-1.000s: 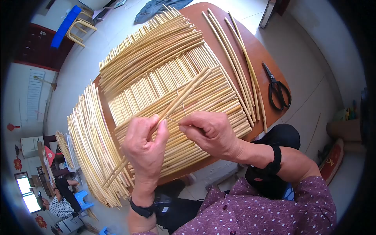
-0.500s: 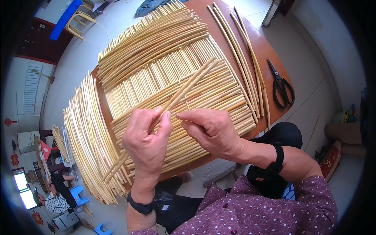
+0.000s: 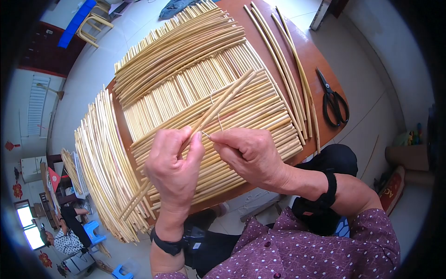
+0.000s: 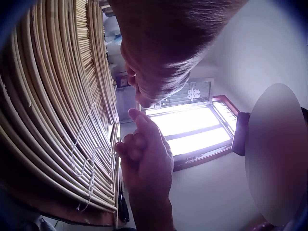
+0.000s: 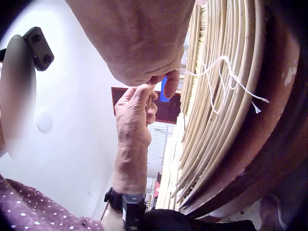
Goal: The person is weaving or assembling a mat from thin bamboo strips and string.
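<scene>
Paired sticks (image 3: pixel 226 99) slant above a row of sticks (image 3: pixel 260 120) on the counter (image 3: pixel 307 52), running through the left hand (image 3: pixel 173 157), whose fingers are curled round them partway along. The right hand (image 3: pixel 251 152) pinches a thin cord (image 5: pixel 250 92) close beside the left fingertips; the two hands are near each other, and I can't tell whether the fingertips touch. My main worry would be slack: if the left grip loosens while the cord is pulled, the pair could roll or slide apart, since their surfaces look smooth and round. Cord also loops loosely over the row, so it could snag on a stick end or tangle. Too sharp a tug might snap it or slip it out of the pinch. Both lower ends jut past the left hand, and a twist of the wrist could knock neighbouring sticks askew.
</scene>
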